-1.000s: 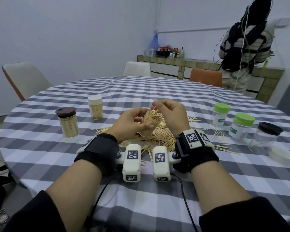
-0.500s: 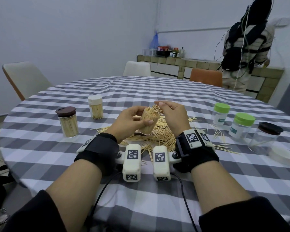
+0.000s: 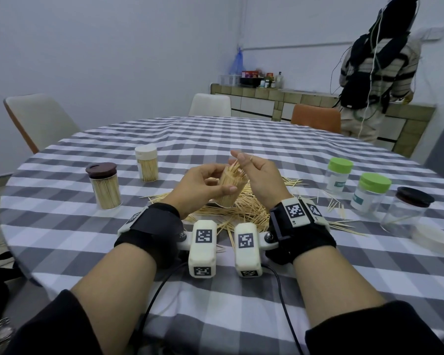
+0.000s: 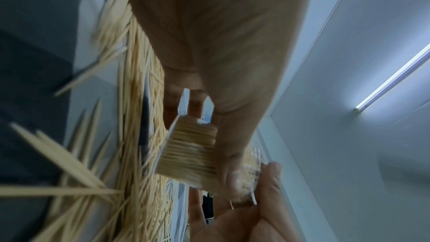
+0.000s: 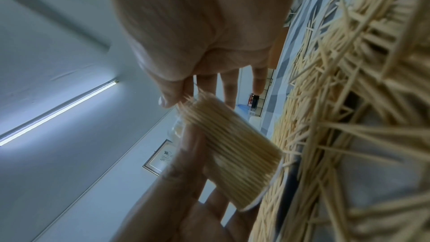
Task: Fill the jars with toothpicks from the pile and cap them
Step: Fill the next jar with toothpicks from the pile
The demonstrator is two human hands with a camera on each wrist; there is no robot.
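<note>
Above the near middle of the table [image 3: 241,139], the left hand [image 3: 203,185] holds a clear jar [image 3: 230,187] packed with toothpicks, thumb and fingers curled round its wall and the jar tipped with its mouth up and to the far right. The jar is clear of the cloth, over the pile [image 3: 241,211] of loose toothpicks. The right hand [image 3: 260,179] is at the open mouth, thumb and forefinger pinched on the tips of a few toothpicks [image 3: 235,165] that stand proud of the rest; its other fingers are loosely spread.

The jar looks close to full and has no cap on. Several sticks splay out at angles above the rim, so the main risk, as I judge it, is that a cap pressed on now would catch them, bending or snapping them or seating crooked. Pulling on the pinched sticks could also drag neighbours out, since they are packed tight and rub together. Because the jar is tilted and uncapped, a further tip or a slack grip could let the bundle slide out onto the pile.

On the left stand two filled, capped jars: a brown-lidded jar [image 3: 105,185] and a white-lidded jar [image 3: 146,163]. On the right stand two green-lidded jars [image 3: 337,175] and a dark-lidded jar [image 3: 405,208], with a white cap [image 3: 432,238] lying nearest.
</note>
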